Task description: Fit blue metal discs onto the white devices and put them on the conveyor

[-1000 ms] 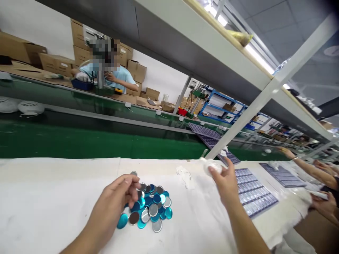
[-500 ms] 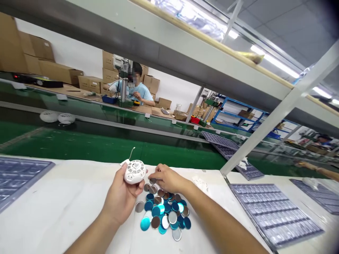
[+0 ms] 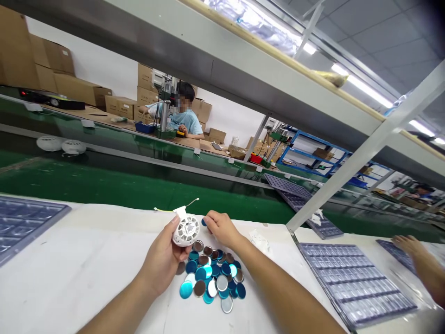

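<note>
In the head view, my left hand [image 3: 163, 260] is closed around a round white plastic housing [image 3: 187, 230]. The housing has slotted vents in a ring, and thin wires with a small connector stick out at its top. Just to its right, my right hand [image 3: 222, 229] pinches a blue-faced metal disc [image 3: 203, 222] between thumb and fingers. Below both hands lies a loose pile of round metal discs [image 3: 212, 273], some blue, some silver or brownish, on the white table surface [image 3: 104, 278].
A green conveyor belt [image 3: 121, 185] runs behind the table, carrying two white housings [image 3: 62, 145] at left. Clear plastic trays [image 3: 358, 280] lie right; another tray [image 3: 28, 225] is left. A slanted post [image 3: 347, 167] supports the overhead shelf. Another person's hand [image 3: 410, 246] reaches in at right.
My right hand has lifted a disc from the pile's upper edge up beside the housing. The housing has turned and tilted in my left hand. Belt housings moved left; another person's hand came closer.
</note>
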Demonstrator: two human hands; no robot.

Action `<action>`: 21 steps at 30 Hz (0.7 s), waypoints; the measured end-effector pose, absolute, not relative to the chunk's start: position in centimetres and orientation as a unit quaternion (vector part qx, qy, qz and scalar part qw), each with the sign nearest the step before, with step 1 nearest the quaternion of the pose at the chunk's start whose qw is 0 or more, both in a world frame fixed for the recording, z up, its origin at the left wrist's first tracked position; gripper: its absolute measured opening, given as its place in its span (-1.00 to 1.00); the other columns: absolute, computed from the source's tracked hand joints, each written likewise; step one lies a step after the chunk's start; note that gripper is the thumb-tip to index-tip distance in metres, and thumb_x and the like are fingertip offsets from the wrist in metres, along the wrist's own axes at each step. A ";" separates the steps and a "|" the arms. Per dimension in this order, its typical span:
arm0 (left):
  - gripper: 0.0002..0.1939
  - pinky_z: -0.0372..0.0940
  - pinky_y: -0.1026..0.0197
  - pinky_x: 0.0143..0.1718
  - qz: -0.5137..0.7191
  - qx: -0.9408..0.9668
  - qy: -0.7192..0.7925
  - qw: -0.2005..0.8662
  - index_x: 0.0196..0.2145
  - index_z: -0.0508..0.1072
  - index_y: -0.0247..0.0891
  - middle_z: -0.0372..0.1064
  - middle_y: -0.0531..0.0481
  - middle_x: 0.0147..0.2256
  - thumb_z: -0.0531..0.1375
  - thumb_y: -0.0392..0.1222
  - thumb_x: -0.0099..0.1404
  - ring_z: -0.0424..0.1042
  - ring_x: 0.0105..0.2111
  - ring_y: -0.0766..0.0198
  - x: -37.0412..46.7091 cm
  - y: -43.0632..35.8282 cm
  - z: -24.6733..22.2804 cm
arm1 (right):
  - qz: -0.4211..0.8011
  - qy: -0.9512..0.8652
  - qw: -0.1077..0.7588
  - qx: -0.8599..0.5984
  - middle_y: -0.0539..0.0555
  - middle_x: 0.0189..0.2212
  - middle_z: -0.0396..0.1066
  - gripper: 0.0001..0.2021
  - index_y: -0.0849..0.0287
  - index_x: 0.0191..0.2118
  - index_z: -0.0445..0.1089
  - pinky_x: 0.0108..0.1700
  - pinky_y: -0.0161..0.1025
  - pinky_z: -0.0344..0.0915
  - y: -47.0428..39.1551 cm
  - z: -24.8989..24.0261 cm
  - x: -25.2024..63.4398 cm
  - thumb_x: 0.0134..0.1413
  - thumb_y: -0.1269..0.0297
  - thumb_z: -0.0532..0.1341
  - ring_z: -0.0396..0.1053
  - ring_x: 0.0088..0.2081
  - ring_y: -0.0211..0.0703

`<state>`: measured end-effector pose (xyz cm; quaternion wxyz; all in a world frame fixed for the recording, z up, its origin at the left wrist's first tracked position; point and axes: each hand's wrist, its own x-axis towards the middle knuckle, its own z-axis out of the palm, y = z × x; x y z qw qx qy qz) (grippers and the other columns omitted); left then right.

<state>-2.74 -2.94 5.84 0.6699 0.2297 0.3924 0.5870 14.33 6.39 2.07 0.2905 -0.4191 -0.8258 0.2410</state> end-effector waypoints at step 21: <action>-0.63 0.12 0.28 -0.58 0.516 0.404 0.414 0.632 -0.15 0.36 -0.16 0.20 0.15 -0.57 0.12 0.18 0.33 0.22 -0.56 0.28 -1.2 -4.1 4.2 | 0.396 -0.727 0.445 -0.342 -0.11 -0.60 0.36 -0.82 0.07 -0.12 0.47 -0.58 -0.41 0.24 -3.3 5.1 14.7 0.22 0.37 0.16 0.27 -0.63 -0.34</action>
